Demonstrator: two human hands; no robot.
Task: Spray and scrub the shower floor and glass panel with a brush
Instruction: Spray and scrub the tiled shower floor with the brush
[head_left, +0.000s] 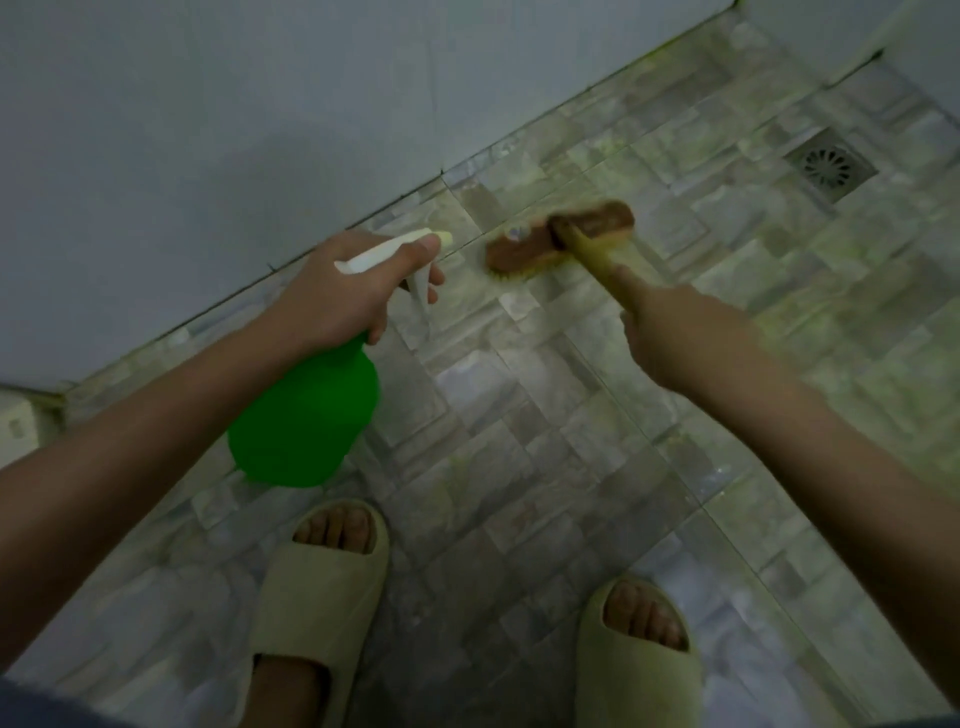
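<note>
Green plastic forms the round spray bottle (306, 421), held by the neck in the left hand (337, 291) with fingers curled on its white trigger, well away from the square metal floor drain (831, 166). The right hand (675, 332) is clamped on the pale handle of the brown-backed, yellow-bristled scrub brush (561, 239), whose head lies on the mottled grey tiled floor (519, 415) between bottle and drain. Floor scrubbing looks under way; next likely comes working toward the drain.

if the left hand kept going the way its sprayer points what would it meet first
Probably the brown scrub brush with yellow bristles, on the grey tiled floor. The left hand, gripping the green plastic spray bottle, may be higher, so it could pass above.
</note>
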